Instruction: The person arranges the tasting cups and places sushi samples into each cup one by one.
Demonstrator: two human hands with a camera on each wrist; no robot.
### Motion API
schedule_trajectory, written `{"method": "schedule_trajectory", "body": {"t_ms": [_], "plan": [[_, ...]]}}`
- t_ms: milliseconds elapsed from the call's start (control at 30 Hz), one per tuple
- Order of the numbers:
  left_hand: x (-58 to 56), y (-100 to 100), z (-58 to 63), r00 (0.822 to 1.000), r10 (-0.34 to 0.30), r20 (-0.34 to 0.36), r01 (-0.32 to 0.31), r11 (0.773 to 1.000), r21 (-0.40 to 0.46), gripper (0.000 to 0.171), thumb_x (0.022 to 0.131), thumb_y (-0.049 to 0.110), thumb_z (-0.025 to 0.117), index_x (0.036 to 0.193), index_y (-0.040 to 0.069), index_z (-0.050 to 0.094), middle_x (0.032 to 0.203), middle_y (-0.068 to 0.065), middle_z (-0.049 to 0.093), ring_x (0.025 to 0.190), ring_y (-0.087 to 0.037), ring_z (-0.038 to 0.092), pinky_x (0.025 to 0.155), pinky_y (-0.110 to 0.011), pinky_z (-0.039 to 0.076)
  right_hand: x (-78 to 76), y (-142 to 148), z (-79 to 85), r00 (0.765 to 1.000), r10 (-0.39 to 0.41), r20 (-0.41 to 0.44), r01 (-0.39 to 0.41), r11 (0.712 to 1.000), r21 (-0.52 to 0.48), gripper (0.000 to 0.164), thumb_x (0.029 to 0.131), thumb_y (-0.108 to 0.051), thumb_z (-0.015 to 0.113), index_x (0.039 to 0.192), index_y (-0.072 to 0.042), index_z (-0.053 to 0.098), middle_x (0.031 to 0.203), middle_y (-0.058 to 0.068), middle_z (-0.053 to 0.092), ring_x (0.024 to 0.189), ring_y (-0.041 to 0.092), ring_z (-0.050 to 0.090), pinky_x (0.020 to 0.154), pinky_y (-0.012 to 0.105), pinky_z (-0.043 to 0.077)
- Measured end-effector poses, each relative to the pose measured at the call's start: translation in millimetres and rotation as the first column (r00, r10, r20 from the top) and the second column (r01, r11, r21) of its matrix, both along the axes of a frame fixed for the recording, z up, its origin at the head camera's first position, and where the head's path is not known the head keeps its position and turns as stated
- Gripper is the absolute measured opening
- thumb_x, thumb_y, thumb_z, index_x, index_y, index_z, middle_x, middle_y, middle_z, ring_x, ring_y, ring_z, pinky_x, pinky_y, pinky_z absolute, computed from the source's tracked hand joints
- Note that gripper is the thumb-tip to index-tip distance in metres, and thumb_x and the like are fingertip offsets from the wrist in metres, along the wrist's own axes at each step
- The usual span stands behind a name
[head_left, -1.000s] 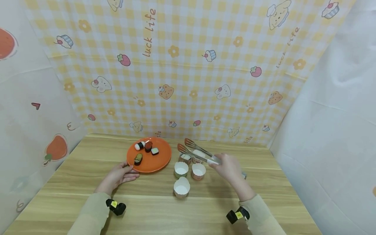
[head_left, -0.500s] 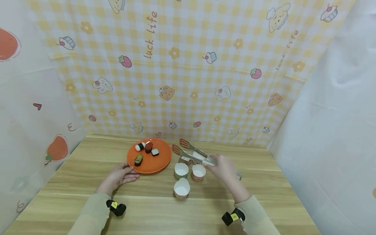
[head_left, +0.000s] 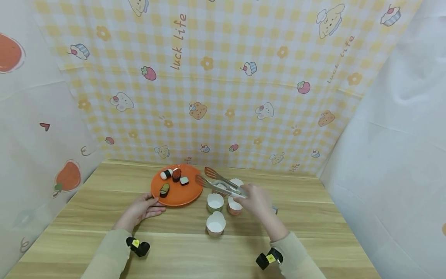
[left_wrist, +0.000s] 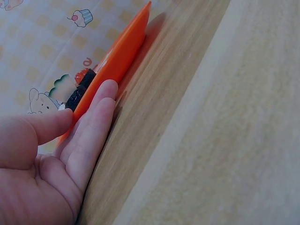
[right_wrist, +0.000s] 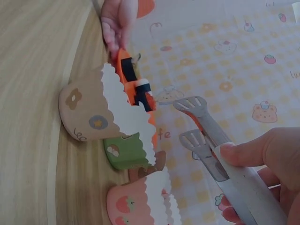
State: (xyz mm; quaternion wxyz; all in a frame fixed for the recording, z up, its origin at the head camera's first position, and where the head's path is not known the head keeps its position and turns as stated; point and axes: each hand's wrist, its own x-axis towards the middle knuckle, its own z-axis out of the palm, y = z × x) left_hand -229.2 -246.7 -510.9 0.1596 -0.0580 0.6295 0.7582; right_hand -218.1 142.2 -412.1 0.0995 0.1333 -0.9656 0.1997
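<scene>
An orange plate [head_left: 186,195] carries several pieces of toy sushi: a white-and-black roll [head_left: 166,174], a red-topped piece [head_left: 176,174], a small square roll [head_left: 184,181] and an olive-topped piece [head_left: 164,190]. My left hand [head_left: 140,208] pinches the plate's near-left rim, thumb above and fingers beneath, as the left wrist view shows. In my right hand [head_left: 257,201] are metal tongs [right_wrist: 248,194] with slotted tips, pointing left. Their arms stand spread with nothing between them. The tips hang over the back paper cups, and the nearer tip overlaps the plate's right edge in the head view.
Several paper baking cups stand clustered right of the plate: a beige one [head_left: 215,224] in front, a green one [head_left: 215,204], a pink one [right_wrist: 126,201], and others partly hidden behind the tongs. A checked cloth [head_left: 223,89] hangs behind the wooden table [head_left: 174,252].
My right hand has moved left with the tongs, bringing their tips from over the back cups to the plate's right edge. The left hand and plate have stayed in place.
</scene>
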Motion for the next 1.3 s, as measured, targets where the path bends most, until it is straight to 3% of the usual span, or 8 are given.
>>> {"method": "schedule_trajectory", "body": {"t_ms": [200, 367, 567, 1000, 1300], "plan": [[-0.2, 0.3, -0.4, 1.0, 0.001, -0.001, -0.001, 1.0, -0.006, 0.048, 0.105, 0.008, 0.036, 0.141, -0.015, 0.014, 0.093, -0.014, 0.068, 0.084, -0.026, 0.07, 0.079, -0.038, 0.057, -1.5, -8.5, -5.8, 0.999, 0.025, -0.028, -0.025, 1.0, 0.014, 0.042, 0.077, -0.036, 0.079, 0.109, -0.01, 0.072, 0.1, 0.007, 0.069, 0.078, 0.02, 0.063, 0.053, 0.03, 0.048], [-1.1, 0.6, -1.5, 1.0, 0.004, 0.002, -0.004, 1.0, -0.005, 0.048, 0.105, 0.008, 0.037, 0.141, -0.014, 0.016, 0.093, -0.014, 0.068, 0.084, -0.026, 0.07, 0.079, -0.039, 0.057, -3.6, -15.8, -8.0, 0.997, 0.052, -0.059, -0.049, 0.997, 0.053, 0.039, 0.077, -0.039, 0.079, 0.103, -0.01, 0.074, 0.091, 0.005, 0.069, 0.069, 0.017, 0.06, 0.05, 0.028, 0.045], [-0.5, 1.1, -0.6, 1.0, -0.006, 0.002, 0.006, 1.0, -0.006, 0.049, 0.105, 0.008, 0.037, 0.142, -0.015, 0.013, 0.094, -0.015, 0.068, 0.085, -0.026, 0.07, 0.08, -0.039, 0.057, -4.7, -24.3, -7.0, 0.999, 0.046, -0.026, -0.044, 0.997, 0.066, 0.043, 0.078, -0.039, 0.078, 0.108, -0.009, 0.072, 0.102, 0.01, 0.069, 0.077, 0.022, 0.064, 0.051, 0.029, 0.048], [-0.4, -1.8, 0.5, 1.0, -0.024, -0.002, 0.024, 1.0, -0.001, 0.049, 0.105, 0.008, 0.035, 0.142, -0.015, 0.012, 0.095, -0.015, 0.067, 0.086, -0.026, 0.069, 0.08, -0.038, 0.057, -13.3, -38.6, -4.6, 0.997, 0.055, 0.05, -0.056, 0.998, 0.012, 0.044, 0.081, -0.037, 0.076, 0.114, -0.008, 0.07, 0.091, 0.003, 0.064, 0.055, 0.013, 0.046, 0.041, 0.026, 0.034], [-0.1, -1.1, 1.9, 0.999, -0.033, -0.007, 0.033, 0.999, -0.004, 0.049, 0.105, 0.008, 0.035, 0.142, -0.015, 0.012, 0.096, -0.017, 0.067, 0.087, -0.026, 0.069, 0.08, -0.037, 0.057, -18.1, -45.6, -2.8, 0.997, 0.033, 0.07, -0.036, 0.998, 0.046, 0.048, 0.081, -0.039, 0.076, 0.118, -0.01, 0.068, 0.103, 0.007, 0.066, 0.07, 0.014, 0.054, 0.048, 0.027, 0.041]]}}
